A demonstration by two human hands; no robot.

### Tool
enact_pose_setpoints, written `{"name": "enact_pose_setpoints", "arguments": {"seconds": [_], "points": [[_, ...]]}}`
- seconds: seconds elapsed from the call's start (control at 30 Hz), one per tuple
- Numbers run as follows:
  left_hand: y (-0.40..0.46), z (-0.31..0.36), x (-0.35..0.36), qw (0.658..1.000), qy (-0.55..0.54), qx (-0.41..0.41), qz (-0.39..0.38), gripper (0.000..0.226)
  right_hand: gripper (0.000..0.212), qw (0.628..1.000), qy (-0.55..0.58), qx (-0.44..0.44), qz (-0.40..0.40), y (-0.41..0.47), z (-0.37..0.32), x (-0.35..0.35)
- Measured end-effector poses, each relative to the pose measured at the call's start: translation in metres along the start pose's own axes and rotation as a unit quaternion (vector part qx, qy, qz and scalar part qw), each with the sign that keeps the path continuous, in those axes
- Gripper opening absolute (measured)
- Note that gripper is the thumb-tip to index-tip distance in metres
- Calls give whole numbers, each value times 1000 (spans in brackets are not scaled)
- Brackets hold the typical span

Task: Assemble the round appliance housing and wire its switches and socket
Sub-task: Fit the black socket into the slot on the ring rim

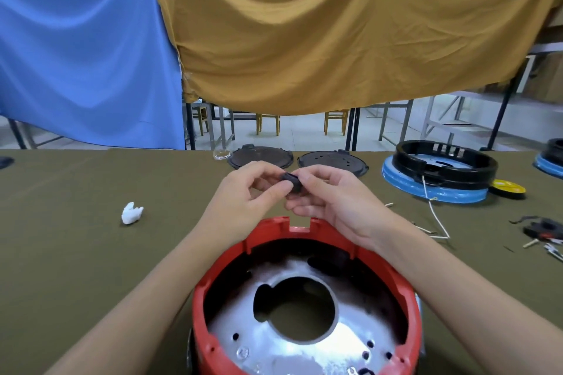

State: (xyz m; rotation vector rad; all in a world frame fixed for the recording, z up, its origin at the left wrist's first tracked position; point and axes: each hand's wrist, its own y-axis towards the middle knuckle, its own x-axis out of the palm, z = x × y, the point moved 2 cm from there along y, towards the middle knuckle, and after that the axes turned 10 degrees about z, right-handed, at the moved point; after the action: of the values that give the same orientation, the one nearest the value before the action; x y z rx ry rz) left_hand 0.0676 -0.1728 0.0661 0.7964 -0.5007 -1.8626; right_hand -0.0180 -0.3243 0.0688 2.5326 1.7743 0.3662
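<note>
Both hands, left (243, 192) and right (332, 201), pinching small black part (292, 183) above housing (304, 298) notch at table's (91, 253) near edge. Likely light, rigid; best gripped by sides.

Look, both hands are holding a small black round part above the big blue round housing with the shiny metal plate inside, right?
Not quite: the head view shows the left hand and right hand holding the small black round part above a red round housing, not blue.
</note>
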Motion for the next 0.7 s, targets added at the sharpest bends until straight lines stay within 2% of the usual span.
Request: {"name": "enact_pose_setpoints", "arguments": {"seconds": [0.03, 0.13, 0.3, 0.47, 0.6, 0.7], "points": [[0, 0, 0, 1000, -16, -23, -7, 2, 25, 1000, -21, -7, 1, 0, 0, 1], [-1, 1, 0, 996, -49, -64, -29, 19, 25, 997, -71, -25, -8, -2, 1, 4], [-2, 1, 1, 994, -74, -69, -30, 22, 21, 998, -47, -29, 12, -1, 0, 2], [-2, 0, 1, 992, -96, -76, -43, 14, 31, 997, -63, -27, 25, -2, 0, 2], [-3, 1, 0, 992, -97, -69, -47, 22, 31, 997, -62, -34, 45, 0, 0, 0], [-3, 2, -1, 993, -89, -60, -42, 25, 20, 996, -64, -43, 36, -2, -1, 0]]}}
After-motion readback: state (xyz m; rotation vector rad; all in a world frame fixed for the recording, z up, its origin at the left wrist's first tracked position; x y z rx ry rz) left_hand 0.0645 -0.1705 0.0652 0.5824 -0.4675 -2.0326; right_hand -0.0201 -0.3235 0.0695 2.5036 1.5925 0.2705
